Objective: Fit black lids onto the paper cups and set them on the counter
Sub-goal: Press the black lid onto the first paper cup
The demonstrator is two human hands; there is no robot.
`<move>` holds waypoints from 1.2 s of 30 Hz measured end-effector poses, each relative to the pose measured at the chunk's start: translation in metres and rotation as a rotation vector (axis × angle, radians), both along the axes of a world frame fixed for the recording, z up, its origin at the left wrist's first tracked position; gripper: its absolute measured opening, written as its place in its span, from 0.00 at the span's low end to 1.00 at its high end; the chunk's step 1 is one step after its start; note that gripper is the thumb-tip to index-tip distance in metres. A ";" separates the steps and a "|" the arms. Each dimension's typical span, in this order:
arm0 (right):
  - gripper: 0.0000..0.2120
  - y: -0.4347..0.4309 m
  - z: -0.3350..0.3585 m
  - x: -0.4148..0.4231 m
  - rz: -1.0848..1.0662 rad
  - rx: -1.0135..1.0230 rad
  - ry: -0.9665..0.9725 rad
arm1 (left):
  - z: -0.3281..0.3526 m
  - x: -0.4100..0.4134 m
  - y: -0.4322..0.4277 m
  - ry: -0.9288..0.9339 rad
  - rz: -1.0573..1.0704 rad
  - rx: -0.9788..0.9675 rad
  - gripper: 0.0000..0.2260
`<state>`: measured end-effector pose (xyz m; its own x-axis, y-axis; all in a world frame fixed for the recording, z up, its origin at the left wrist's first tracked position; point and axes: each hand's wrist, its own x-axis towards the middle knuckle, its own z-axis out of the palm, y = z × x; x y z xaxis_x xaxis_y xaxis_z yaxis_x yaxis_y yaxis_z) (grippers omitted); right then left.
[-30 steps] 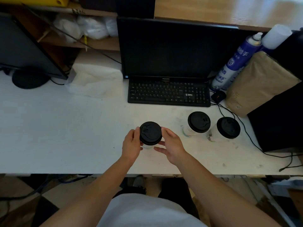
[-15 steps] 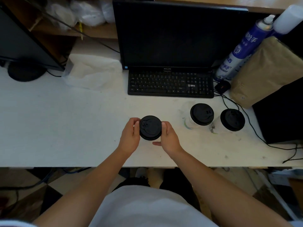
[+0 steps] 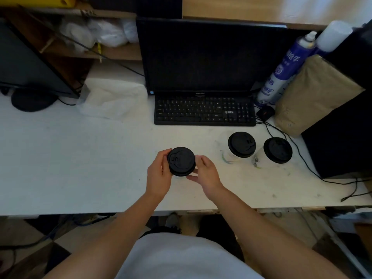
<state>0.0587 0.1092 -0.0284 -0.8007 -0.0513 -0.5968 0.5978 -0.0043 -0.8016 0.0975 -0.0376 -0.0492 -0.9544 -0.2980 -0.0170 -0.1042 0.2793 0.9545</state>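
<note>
A black lid (image 3: 181,161) covers a paper cup that I hold between both hands near the front middle of the white counter (image 3: 80,168); the cup body is almost wholly hidden under the lid. My left hand (image 3: 159,174) grips its left side, thumb up on the lid's rim. My right hand (image 3: 205,174) cups its right side, fingers curled beneath. To the right stand two lidded paper cups, one (image 3: 241,144) nearer the keyboard and another (image 3: 277,150) beside it, both upright and untouched.
A black keyboard (image 3: 204,111) and dark monitor (image 3: 211,55) sit behind the cups. A blue spray can (image 3: 281,73), brown paper bag (image 3: 314,97), black box (image 3: 342,133) and cables (image 3: 302,158) crowd the right. White cloth (image 3: 112,97) lies back left.
The lidded cup and both hands stay together at the same spot on the counter; my right hand's fingers have shifted slightly on the cup. The camera view has wobbled.
</note>
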 end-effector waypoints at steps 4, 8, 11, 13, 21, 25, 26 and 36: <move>0.10 -0.001 -0.003 0.009 -0.098 -0.099 0.046 | 0.000 0.010 0.009 -0.029 0.162 0.109 0.10; 0.13 -0.001 -0.002 0.012 -0.029 -0.020 0.104 | 0.003 0.008 0.011 -0.118 0.232 0.156 0.04; 0.14 0.000 0.002 0.010 -0.004 -0.002 0.082 | 0.007 0.003 0.008 -0.229 0.242 0.212 0.09; 0.15 -0.001 0.004 0.008 -0.005 -0.010 0.047 | 0.008 0.000 0.007 -0.306 0.229 0.247 0.13; 0.18 0.000 0.004 0.006 -0.026 -0.077 -0.044 | 0.010 0.000 0.008 -0.442 0.213 0.490 0.24; 0.18 0.000 0.003 0.007 0.004 -0.034 -0.043 | 0.008 0.001 0.009 -0.465 0.203 0.512 0.23; 0.19 0.000 0.002 0.007 0.017 -0.013 -0.026 | 0.007 0.001 0.009 -0.465 0.201 0.499 0.22; 0.19 0.005 -0.004 0.000 0.161 0.237 0.120 | -0.003 -0.005 -0.002 -0.338 0.123 0.262 0.12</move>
